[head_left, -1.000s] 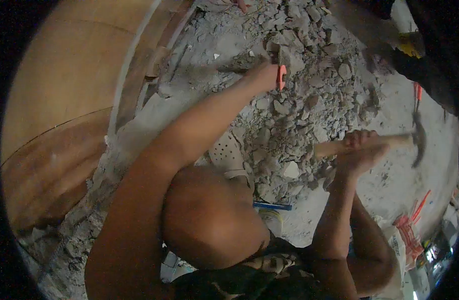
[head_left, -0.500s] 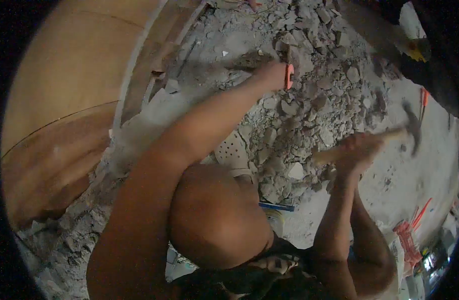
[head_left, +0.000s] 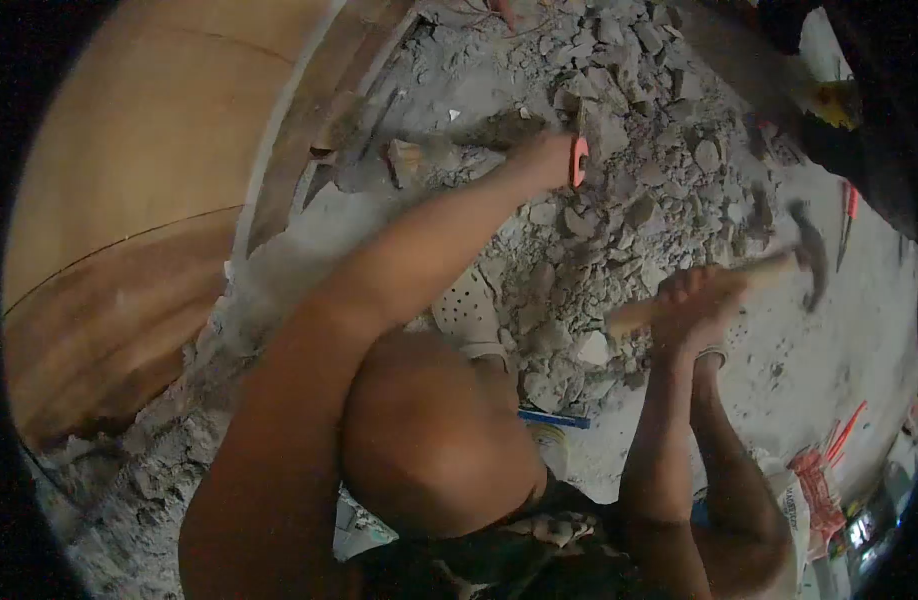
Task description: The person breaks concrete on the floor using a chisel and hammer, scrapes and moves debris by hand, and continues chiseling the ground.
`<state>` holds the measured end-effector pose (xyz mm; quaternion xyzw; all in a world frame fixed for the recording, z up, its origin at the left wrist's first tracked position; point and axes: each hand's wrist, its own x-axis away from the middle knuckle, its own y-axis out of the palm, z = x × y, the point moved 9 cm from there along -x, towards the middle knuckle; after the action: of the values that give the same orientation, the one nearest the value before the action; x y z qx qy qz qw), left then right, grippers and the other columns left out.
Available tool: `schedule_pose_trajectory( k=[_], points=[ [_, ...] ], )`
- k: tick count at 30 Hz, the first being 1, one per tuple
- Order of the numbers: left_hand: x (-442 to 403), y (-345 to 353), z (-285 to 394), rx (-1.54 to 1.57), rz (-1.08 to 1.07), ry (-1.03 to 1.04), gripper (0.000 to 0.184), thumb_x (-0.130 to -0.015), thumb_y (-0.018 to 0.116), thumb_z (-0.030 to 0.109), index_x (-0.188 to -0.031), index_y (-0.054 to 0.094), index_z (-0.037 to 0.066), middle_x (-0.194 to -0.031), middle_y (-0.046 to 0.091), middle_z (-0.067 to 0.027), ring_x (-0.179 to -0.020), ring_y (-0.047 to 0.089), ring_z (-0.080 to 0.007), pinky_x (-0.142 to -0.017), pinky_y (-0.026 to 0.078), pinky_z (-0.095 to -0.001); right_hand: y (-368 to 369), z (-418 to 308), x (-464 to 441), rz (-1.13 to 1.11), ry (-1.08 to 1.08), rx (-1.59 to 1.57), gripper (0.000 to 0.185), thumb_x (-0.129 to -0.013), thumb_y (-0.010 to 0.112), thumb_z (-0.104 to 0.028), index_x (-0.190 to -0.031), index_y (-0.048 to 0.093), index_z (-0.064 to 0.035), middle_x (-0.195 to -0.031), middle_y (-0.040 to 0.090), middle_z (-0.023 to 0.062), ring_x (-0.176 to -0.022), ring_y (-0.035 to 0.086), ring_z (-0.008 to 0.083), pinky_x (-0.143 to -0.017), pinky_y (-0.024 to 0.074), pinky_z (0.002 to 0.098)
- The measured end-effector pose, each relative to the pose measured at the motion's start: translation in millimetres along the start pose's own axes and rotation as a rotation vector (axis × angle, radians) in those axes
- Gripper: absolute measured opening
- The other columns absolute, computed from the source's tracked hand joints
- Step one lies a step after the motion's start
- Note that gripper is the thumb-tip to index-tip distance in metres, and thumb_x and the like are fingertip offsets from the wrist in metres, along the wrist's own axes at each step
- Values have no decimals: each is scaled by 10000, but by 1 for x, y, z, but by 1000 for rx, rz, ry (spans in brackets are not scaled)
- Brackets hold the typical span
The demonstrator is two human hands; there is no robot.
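Observation:
My left hand [head_left: 545, 160] reaches out over the rubble, closed on what looks like a chisel with an orange hand guard [head_left: 579, 162]. Its blade is hidden, and my fingers are partly blurred. On the right, my right hand [head_left: 695, 308] is wrapped round the wooden handle of a claw hammer [head_left: 808, 258]. The hammer is held above the floor, its metal head pointing right, apart from the chisel. Broken concrete rubble [head_left: 644, 215] lies under and between both hands.
A curved wooden panel [head_left: 149, 190] stands at the left. A perforated clog [head_left: 469, 308] is on my foot amid the debris. A red-handled tool [head_left: 850, 205] lies at the right. Near it are a red mesh bag [head_left: 817, 490] and a blue-edged object [head_left: 554, 417].
My right hand and the hammer have shifted slightly left. A brownish chunk now shows left of my left hand. My left hand stays in nearly the same place.

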<state>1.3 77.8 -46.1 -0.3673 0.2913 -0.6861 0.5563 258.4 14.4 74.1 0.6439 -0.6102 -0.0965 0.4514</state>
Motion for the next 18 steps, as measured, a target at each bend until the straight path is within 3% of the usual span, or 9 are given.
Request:
schedule_pose_trajectory(
  k=[4,7,9,11,13,14,15,16,18],
  points=[
    [0,-6,0,-24,56,16,389,-702,723,332,-1000,659,90,-829,669,-179,-792,658,-353,-703,534,-435,3,54,15,131,-71,-155,489,-933,404,-626,-948,517,-151,-793,509,-3,-676,491,152,-603,437,313],
    [5,-17,14,30,64,45,385,-701,725,334,-995,662,93,-821,671,-174,-770,661,-346,-696,534,-440,-28,161,39,189,489,447,491,-946,404,-605,-822,496,-139,-643,464,-9,-524,451,136,-461,381,283],
    [7,-7,2,-51,-33,-87,370,-707,737,325,-1022,671,143,-936,679,-143,-871,657,-337,-723,537,-463,-33,137,28,186,412,529,471,-951,417,-583,-818,495,-138,-621,447,-11,-493,429,135,-438,366,283],
    [3,-2,1,-10,-36,-55,369,-704,740,331,-1010,672,138,-931,676,-150,-868,657,-340,-721,537,-462,-22,91,30,192,334,496,444,-958,425,-554,-836,487,-132,-616,450,-14,-480,436,135,-415,356,286],
    [4,-6,2,-52,-106,-148,349,-722,735,323,-1005,672,131,-916,675,-152,-864,655,-342,-723,536,-458,-36,36,27,413,150,416,445,-956,419,-547,-1006,533,-120,-722,506,22,-578,530,191,-513,461,317],
    [2,1,-3,-50,-105,-151,349,-722,735,323,-1005,672,131,-916,675,-152,-864,655,-342,-723,536,-458,-27,10,22,276,103,330,478,-954,407,-554,-1103,507,-111,-768,506,27,-646,540,218,-633,496,356],
    [-1,6,-8,-9,-7,-86,342,-733,728,333,-997,672,123,-909,674,-154,-861,655,-343,-723,536,-458,-36,-7,8,290,-40,162,518,-906,420,-662,-894,507,-152,-651,435,-1,-531,424,150,-478,393,294],
    [0,1,-4,30,92,-17,337,-743,721,342,-989,673,116,-902,673,-156,-858,654,-344,-723,536,-459,-14,-29,4,127,-52,68,533,-893,407,-691,-906,515,-169,-705,435,-7,-613,442,146,-565,432,314],
    [-2,3,-7,11,36,-54,335,-746,720,346,-981,674,112,-901,675,-153,-857,655,-339,-718,536,-455,-11,-28,0,16,-116,1,540,-894,400,-693,-937,529,-171,-738,453,-9,-651,460,149,-610,441,328]
  ],
)
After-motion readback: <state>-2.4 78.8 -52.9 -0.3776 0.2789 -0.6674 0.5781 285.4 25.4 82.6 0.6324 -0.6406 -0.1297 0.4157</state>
